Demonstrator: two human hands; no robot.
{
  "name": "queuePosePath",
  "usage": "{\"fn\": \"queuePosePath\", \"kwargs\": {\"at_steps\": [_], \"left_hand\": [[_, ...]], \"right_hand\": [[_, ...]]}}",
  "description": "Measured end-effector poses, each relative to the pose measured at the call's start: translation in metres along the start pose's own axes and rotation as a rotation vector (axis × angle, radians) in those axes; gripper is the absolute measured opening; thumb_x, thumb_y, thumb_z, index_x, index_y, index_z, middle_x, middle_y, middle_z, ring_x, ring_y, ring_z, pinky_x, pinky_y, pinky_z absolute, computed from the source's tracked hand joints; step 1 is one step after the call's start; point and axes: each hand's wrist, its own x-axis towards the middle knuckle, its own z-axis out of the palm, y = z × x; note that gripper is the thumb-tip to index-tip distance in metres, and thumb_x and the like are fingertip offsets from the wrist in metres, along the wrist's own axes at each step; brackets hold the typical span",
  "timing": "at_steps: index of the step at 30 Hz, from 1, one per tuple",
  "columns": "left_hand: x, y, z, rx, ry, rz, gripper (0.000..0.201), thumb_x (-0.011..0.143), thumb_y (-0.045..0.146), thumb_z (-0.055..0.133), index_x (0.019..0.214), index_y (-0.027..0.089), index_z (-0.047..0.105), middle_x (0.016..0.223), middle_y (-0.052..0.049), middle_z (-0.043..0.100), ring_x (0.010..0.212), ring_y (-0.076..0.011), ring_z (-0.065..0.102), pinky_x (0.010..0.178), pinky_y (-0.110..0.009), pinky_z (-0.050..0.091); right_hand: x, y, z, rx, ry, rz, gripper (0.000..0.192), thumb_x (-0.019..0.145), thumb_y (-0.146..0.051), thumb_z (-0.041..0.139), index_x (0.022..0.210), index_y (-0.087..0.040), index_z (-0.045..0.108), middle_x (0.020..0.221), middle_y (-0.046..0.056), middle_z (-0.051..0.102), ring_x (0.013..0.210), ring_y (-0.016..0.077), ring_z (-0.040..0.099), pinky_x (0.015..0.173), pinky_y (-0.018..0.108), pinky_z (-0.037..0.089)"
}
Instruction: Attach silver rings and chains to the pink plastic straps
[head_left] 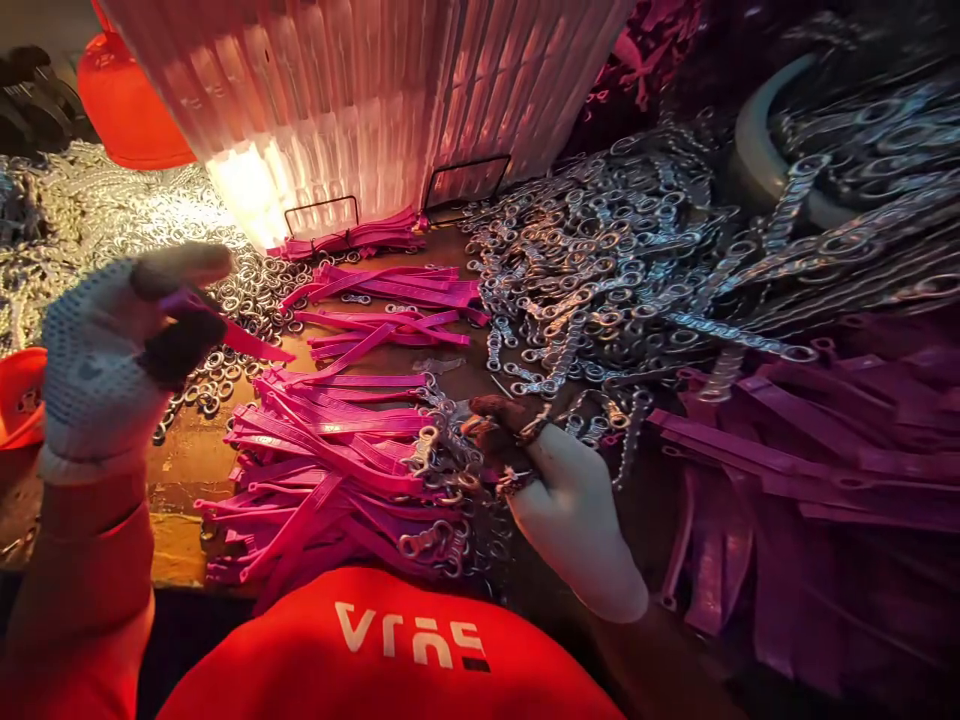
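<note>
The left hand (105,365), in a white knit glove with dark fingertips, is raised at the near left and pinches one magenta plastic strap (247,340) between thumb and fingers; the strap points right and slightly down, clear of the workbench (187,450). The right hand (559,500), also gloved, rests low at the near centre with its fingertips closed on a short metal chain (442,440) at the right edge of a heap of magenta straps (330,460) (several of these already carry chain at their ends). Beyond the heap, more straps (390,300) lie scattered flat on the bench. To the far right spreads a big tangle of silvery chains (600,270), and at the near right lies a dim pile of purple straps (825,450). Loose metal rings (247,300) lie at the far left, below a ribbed translucent lampshade (360,90) that glows.
</note>
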Motion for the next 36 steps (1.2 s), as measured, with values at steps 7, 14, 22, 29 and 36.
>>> {"fn": "queuePosePath", "kwargs": {"at_steps": [7,14,22,29,36], "left_hand": [[-0.052,0.004,0.089,-0.494,-0.706,-0.410,0.017,0.089,0.032,0.068,0.089,0.016,0.066,0.075,-0.004,0.071,0.067,-0.0146,0.067,0.068,-0.029,0.056],[-0.063,0.006,0.104,-0.303,-0.803,-0.446,0.037,0.092,0.042,0.059,0.067,0.014,0.062,0.059,-0.001,0.060,0.054,-0.0089,0.051,0.052,-0.021,0.037],[-0.068,0.001,0.102,-0.315,-0.847,-0.539,0.038,0.092,0.041,0.055,0.063,0.016,0.053,0.051,0.001,0.052,0.047,-0.0093,0.044,0.047,-0.022,0.032],[-0.080,-0.008,0.111,0.019,-0.723,-0.145,0.017,0.085,0.022,0.057,0.069,0.017,0.059,0.066,-0.002,0.061,0.061,-0.0125,0.049,0.059,-0.025,0.037],[-0.077,-0.018,0.110,-0.262,-0.800,-0.325,0.021,0.089,0.030,0.057,0.080,0.015,0.068,0.077,-0.004,0.068,0.070,-0.0162,0.058,0.068,-0.027,0.048]], "right_hand": [[0.009,-0.023,0.009,-0.268,-0.187,-0.228,0.024,0.076,-0.008,0.047,0.084,-0.019,0.066,0.078,0.006,0.065,0.074,0.0204,0.057,0.068,0.031,0.042],[0.010,-0.023,0.014,-0.654,-0.223,-0.360,0.020,0.065,-0.006,0.052,0.074,-0.017,0.065,0.081,0.011,0.065,0.073,0.0213,0.050,0.066,0.033,0.031],[0.006,-0.024,0.026,-0.773,-0.071,-0.469,0.014,0.076,-0.013,0.055,0.068,-0.020,0.064,0.075,0.010,0.062,0.067,0.0200,0.042,0.061,0.035,0.024],[0.006,-0.018,0.032,-0.691,-0.097,-0.416,0.019,0.067,-0.009,0.053,0.075,-0.019,0.067,0.076,0.009,0.063,0.069,0.0208,0.047,0.064,0.034,0.030],[0.013,-0.025,0.015,-0.474,-0.342,-0.254,0.039,0.070,-0.007,0.049,0.105,-0.015,0.065,0.097,0.012,0.069,0.088,0.0229,0.059,0.076,0.032,0.041]]}}
